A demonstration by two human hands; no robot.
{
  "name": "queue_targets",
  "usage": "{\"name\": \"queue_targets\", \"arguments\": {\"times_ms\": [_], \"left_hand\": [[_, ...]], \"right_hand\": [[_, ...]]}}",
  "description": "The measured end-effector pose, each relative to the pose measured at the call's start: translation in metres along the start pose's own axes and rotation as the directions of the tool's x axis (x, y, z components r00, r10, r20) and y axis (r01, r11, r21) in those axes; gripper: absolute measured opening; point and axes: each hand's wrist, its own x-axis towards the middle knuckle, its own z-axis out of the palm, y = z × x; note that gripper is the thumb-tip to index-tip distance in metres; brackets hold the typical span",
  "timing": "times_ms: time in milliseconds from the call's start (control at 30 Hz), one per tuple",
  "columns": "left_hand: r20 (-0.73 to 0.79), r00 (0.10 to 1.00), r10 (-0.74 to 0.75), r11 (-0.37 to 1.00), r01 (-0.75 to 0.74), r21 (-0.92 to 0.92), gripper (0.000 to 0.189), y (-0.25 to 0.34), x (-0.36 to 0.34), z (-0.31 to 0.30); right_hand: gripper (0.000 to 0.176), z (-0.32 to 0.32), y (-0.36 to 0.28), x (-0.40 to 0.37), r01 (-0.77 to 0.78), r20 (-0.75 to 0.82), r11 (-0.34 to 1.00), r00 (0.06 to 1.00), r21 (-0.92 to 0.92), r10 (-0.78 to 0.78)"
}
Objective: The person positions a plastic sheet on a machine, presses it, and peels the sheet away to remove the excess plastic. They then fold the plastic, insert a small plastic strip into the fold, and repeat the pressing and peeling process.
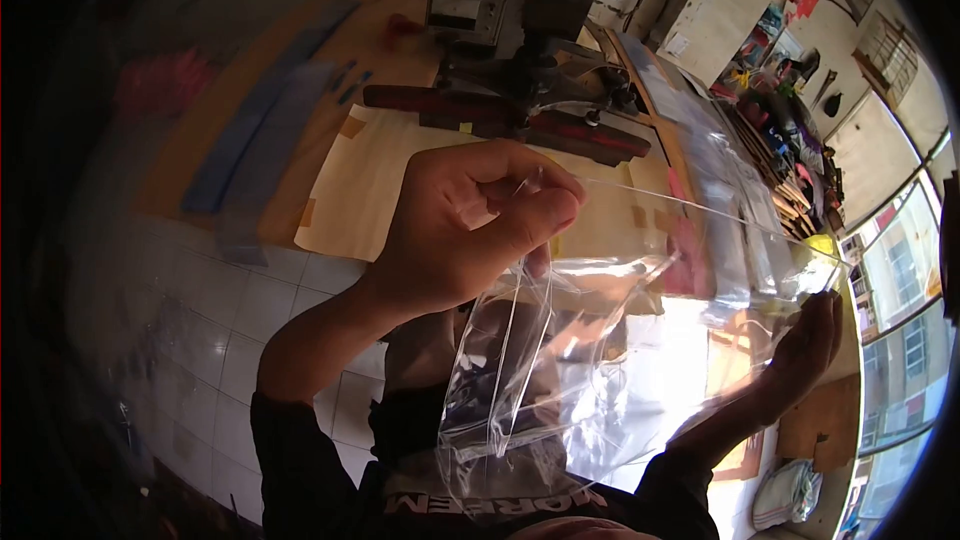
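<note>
A clear plastic sheet or bag (500,380) hangs between my two hands, in front of my dark shirt. My left hand (490,220) is closed at the centre, thumb and fingers pinching the plastic's upper edge. Farther off at the right, my right hand (812,333) is at the other end of the taut edge, its fingers pressed together on the plastic. Behind my left hand stands a dark machine (525,70) with a long dark red bar (450,102). Brown paper (365,185) covers the table below the bar.
Blue plastic strips (255,140) lie on the wooden table at the left. Stacked clear plastic (690,120) lies to the right of the machine. A white sack (788,493) sits low at the right, near the windows. Pale tiles (240,310) cover the floor.
</note>
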Motion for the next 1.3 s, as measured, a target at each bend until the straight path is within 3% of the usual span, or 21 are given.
{"name": "queue_targets", "arguments": {"times_ms": [67, 233, 267, 300, 333, 367, 400, 500, 533, 567, 633, 767, 800, 867, 900, 933, 1000, 1133, 1167, 1200, 1300], "left_hand": [[-0.03, 0.999, 0.023, 1.0, -0.023, -0.017, 0.012, -0.001, 0.0, 0.002], [-0.035, 0.998, 0.06, 0.998, -0.06, -0.001, 0.011, 0.0, -0.001, 0.005], [-0.036, 0.997, 0.061, 0.998, -0.061, -0.002, 0.011, -0.001, -0.001, 0.006], [-0.042, 0.997, 0.066, 0.998, -0.066, -0.001, 0.012, -0.001, 0.0, 0.006], [-0.047, 0.996, 0.071, 0.997, -0.071, 0.002, 0.012, 0.0, 0.0, 0.006], [-0.047, 0.996, 0.071, 0.997, -0.072, 0.001, 0.012, 0.0, 0.0, 0.006], [-0.044, 0.997, 0.06, 0.998, -0.059, 0.007, 0.013, 0.0, 0.0, 0.006], [-0.054, 0.997, 0.052, 0.998, -0.05, 0.038, 0.013, -0.002, 0.002, 0.007], [-0.075, 0.995, 0.06, 0.997, -0.056, 0.061, 0.014, -0.004, 0.005, 0.009], [-0.083, 0.994, 0.069, 0.993, -0.06, 0.097, 0.012, -0.005, 0.007, 0.01], [-0.048, 0.996, 0.071, 0.991, -0.065, 0.114, 0.016, -0.007, 0.01, 0.018], [0.135, 0.985, 0.107, 0.974, -0.132, 0.186, 0.04, -0.01, 0.01, 0.066], [0.309, 0.933, 0.183, 0.907, -0.281, 0.314, 0.05, -0.011, 0.008, 0.076], [0.565, 0.765, 0.31, 0.909, -0.413, 0.061, 0.067, -0.015, -0.003, 0.108], [0.734, 0.649, 0.199, 0.926, -0.37, 0.076, 0.07, -0.008, -0.011, 0.116], [0.799, 0.571, 0.187, 0.934, -0.355, 0.035, 0.071, -0.009, -0.015, 0.124], [0.75, 0.555, 0.359, 0.848, -0.53, -0.014, 0.063, -0.017, -0.005, 0.125], [0.468, 0.866, 0.176, 0.975, -0.219, 0.037, 0.033, -0.057, 0.032, 0.123], [0.475, 0.88, 0.018, 0.994, -0.066, 0.085, 0.032, -0.062, 0.039, 0.122], [0.473, 0.881, 0.013, 0.995, -0.06, 0.084, 0.032, -0.069, 0.042, 0.125], [0.577, 0.779, -0.245, 0.969, 0.203, 0.138, 0.034, -0.095, 0.046, 0.144]], "right_hand": [[0.012, 0.002, 0.0, -0.001, -0.015, -0.13, 1.0, 0.991, 0.005, 0.016], [0.016, -0.002, 0.005, -0.006, 0.054, -0.156, 0.995, 0.985, -0.088, -0.068], [0.017, -0.016, 0.02, 0.003, 0.417, -0.002, 0.843, 0.896, -0.34, -0.444], [0.019, -0.023, 0.027, 0.008, 0.706, 0.233, 0.509, 0.67, -0.492, -0.704], [0.019, -0.011, 0.016, 0.001, 0.707, 0.234, 0.508, 0.67, -0.492, -0.705], [0.018, 0.004, 0.0, -0.008, 0.392, -0.057, 0.86, 0.9, -0.327, -0.432], [0.018, 0.015, -0.009, -0.013, 0.009, -0.251, 0.999, 0.968, -0.036, -0.018], [0.017, -0.01, 0.005, 0.002, 0.067, -0.055, 0.998, 0.996, 0.009, -0.066], [0.017, 0.008, -0.001, 0.001, 0.12, -0.122, 0.992, 0.985, -0.026, -0.123], [0.016, 0.004, -0.002, 0.004, 0.135, 0.074, 0.991, 0.988, -0.006, -0.135], [0.015, 0.012, -0.004, 0.027, 0.255, 0.23, 0.958, 0.948, -0.129, -0.221], [0.021, 0.003, 0.024, 0.113, 0.182, 0.518, 0.948, 0.855, -0.263, -0.02], [0.022, -0.001, 0.033, 0.132, 0.025, 0.55, 0.987, 0.832, -0.157, 0.066], [0.023, -0.004, 0.034, 0.152, -0.061, 0.6, 0.993, 0.792, -0.103, 0.111], [0.025, -0.003, 0.03, 0.153, -0.232, 0.626, 0.973, 0.756, -0.012, 0.188], [0.027, -0.001, 0.026, 0.152, -0.396, 0.662, 0.916, 0.705, 0.071, 0.254], [0.036, 0.0, 0.019, 0.137, -0.363, 0.736, 0.92, 0.661, 0.144, 0.145], [0.027, 0.003, 0.007, 0.105, -0.418, 0.778, 0.868, 0.626, 0.268, 0.061], [0.024, 0.006, 0.003, 0.096, -0.424, 0.795, 0.835, 0.606, 0.351, -0.027], [0.024, 0.008, 0.0, 0.09, -0.428, 0.796, 0.834, 0.605, 0.347, -0.021], [0.018, 0.012, 0.0, 0.076, -0.409, 0.758, 0.816, 0.651, 0.408, -0.053]]}}
